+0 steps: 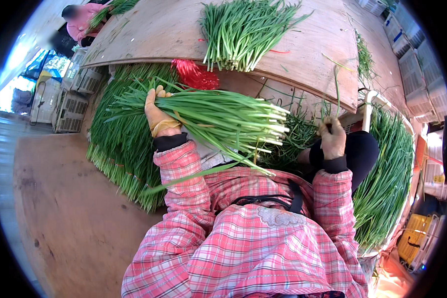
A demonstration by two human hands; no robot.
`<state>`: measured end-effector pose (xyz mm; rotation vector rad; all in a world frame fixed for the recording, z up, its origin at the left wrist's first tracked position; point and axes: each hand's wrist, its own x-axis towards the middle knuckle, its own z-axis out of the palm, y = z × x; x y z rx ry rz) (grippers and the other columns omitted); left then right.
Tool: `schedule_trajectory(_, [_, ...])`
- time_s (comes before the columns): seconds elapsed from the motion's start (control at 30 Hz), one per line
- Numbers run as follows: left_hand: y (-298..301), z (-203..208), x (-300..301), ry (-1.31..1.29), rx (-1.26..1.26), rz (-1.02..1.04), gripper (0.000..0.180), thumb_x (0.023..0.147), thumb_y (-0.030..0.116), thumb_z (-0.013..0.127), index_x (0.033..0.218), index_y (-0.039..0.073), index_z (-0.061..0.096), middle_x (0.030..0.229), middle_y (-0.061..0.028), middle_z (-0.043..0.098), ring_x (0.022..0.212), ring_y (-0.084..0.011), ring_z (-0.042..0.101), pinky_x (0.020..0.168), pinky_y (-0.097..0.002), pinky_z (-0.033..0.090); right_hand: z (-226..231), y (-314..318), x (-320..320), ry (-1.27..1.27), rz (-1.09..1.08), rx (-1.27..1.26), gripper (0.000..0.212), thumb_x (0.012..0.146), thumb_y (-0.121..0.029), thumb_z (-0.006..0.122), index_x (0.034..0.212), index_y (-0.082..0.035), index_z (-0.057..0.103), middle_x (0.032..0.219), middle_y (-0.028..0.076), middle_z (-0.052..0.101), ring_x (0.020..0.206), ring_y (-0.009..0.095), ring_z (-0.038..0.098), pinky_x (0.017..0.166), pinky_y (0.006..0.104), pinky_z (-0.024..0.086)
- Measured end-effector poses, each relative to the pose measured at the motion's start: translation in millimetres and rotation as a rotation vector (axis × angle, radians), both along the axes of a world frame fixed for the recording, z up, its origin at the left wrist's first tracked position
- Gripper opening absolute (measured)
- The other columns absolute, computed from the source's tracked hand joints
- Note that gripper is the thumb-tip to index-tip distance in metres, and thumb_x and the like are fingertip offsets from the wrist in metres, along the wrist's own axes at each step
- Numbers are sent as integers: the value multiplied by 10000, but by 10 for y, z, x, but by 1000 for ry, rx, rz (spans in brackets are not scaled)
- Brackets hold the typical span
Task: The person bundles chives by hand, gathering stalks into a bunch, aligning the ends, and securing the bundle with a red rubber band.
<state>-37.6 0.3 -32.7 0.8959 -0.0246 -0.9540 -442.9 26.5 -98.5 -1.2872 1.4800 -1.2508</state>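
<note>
My left hand (pixel 156 115) is wrapped round the leafy end of a thick bunch of garlic chives (pixel 223 108), with a tan band at the wrist. The bunch lies sideways over my lap, its pale cut ends pointing right, and one long blade trails down across my left sleeve. Off to the right, my right hand (pixel 334 139) is closed with fingertips together on a thin chive blade (pixel 338 92) that sticks up from them. Another loose bunch of chives (pixel 251 37) lies on the wooden board (pixel 154 39) ahead, cut ends toward me.
Stacked chives (pixel 121 149) fill the left side; a large heap of chives (pixel 385 184) lies at right. Red ties (pixel 194 74) hang at the board's near edge. Near my right knee stands a white pipe (pixel 368 107). A person in pink (pixel 82 22) sits far left; crates (pixel 417 74) line the right.
</note>
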Motion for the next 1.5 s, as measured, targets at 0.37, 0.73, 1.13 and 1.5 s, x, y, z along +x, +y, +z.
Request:
schedule_trajectory(0.37, [4,59,-217,-56,67,-53,239,912,279,495,876,68,601,792,-27,592,712,-212,561,679,-347,484,404,80,1170,807,314,-510,434,737,-283,686,1101,-79,564,976,147,586,875,325,574,718,445,457])
schedule_trajectory(0.73, [109,-58,77,41,34,-91,243,904,299,497,873,82,605,746,-44,584,694,-206,549,669,-344,471,360,434,830,603,625,-335,180,800,-209,623,834,-40,572,667,146,563,617,308,597,549,401,465])
schedule_trajectory(1.13, [144,-242,505,-245,-41,-7,267,903,258,503,967,34,634,927,-109,629,829,-254,601,756,-369,503,608,269,396,712,379,-369,97,790,-179,615,834,-94,626,719,116,567,715,301,583,625,403,463])
schedule_trajectory(1.5, [277,107,377,-230,-66,85,212,899,268,520,898,86,629,752,-7,593,683,-163,565,656,-306,473,602,225,777,899,151,-474,187,742,-185,685,901,-109,622,886,79,598,844,276,572,724,383,454])
